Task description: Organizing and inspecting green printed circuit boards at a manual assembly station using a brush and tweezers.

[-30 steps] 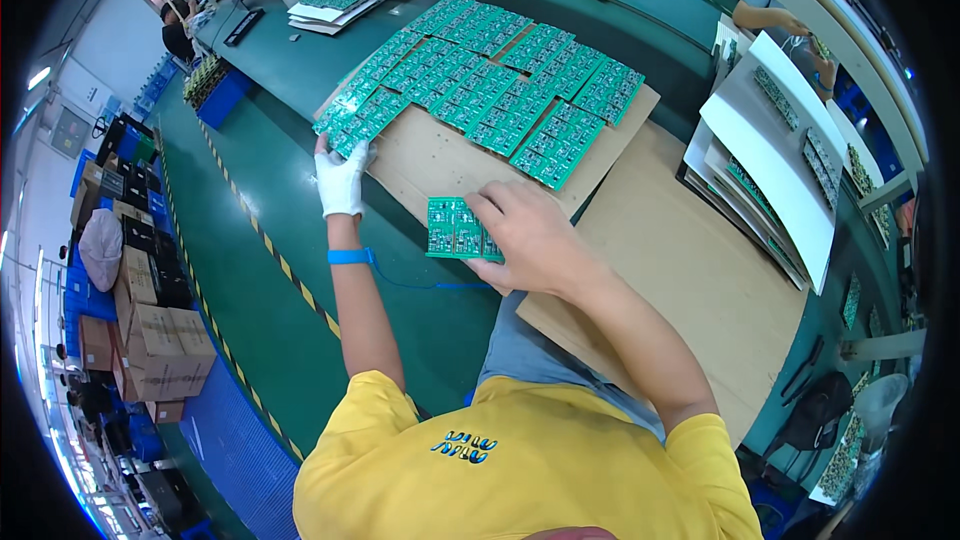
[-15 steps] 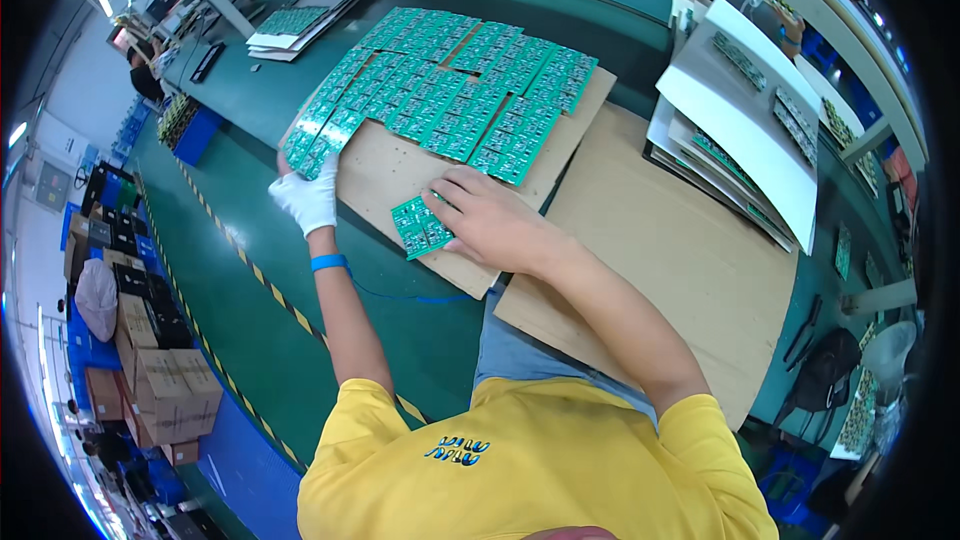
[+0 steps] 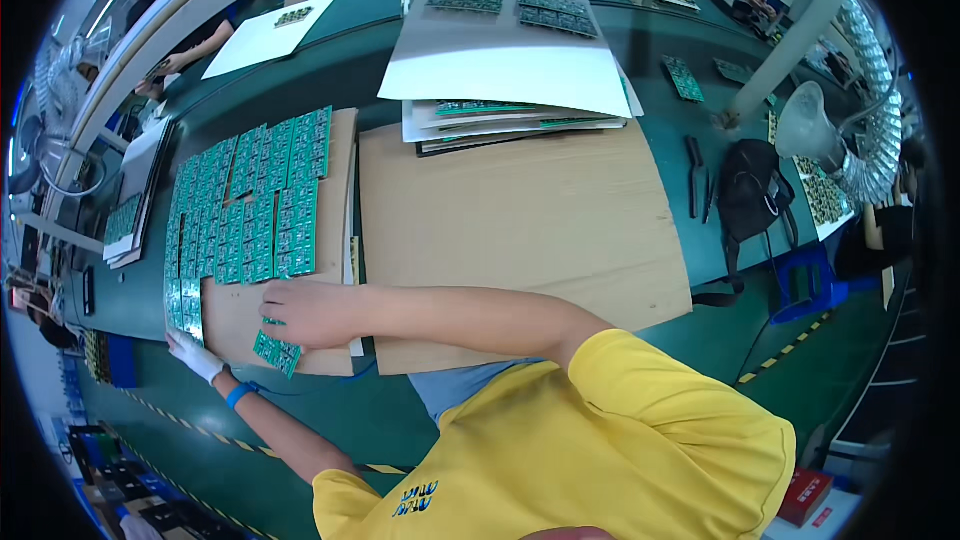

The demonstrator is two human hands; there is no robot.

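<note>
My left hand [image 3: 198, 358], in a white glove with a blue band at the wrist, has its fingers closed at the near end of a narrow green circuit board [image 3: 185, 308] on the leftmost column. Part of its grip is hidden. My bare right hand [image 3: 308, 314] curls over a smaller green circuit board [image 3: 277, 353], which sticks out tilted below the fingers. Beyond both hands, rows of green circuit boards [image 3: 245, 208] lie side by side on a brown cardboard sheet [image 3: 232, 318], with narrow gaps between some of them.
To the right lies another brown sheet [image 3: 520, 225]. Behind it stands a stack of white sheets [image 3: 500, 65] with boards between and on top. A black bag [image 3: 750, 195], dark tools [image 3: 697, 180] and a fume hose [image 3: 868, 100] are at the right. Other people sit across the bench.
The view has swung to the right, so the boards and both hands appear farther left. Both hands stay at their circuit boards; the right hand covers more of its board.
</note>
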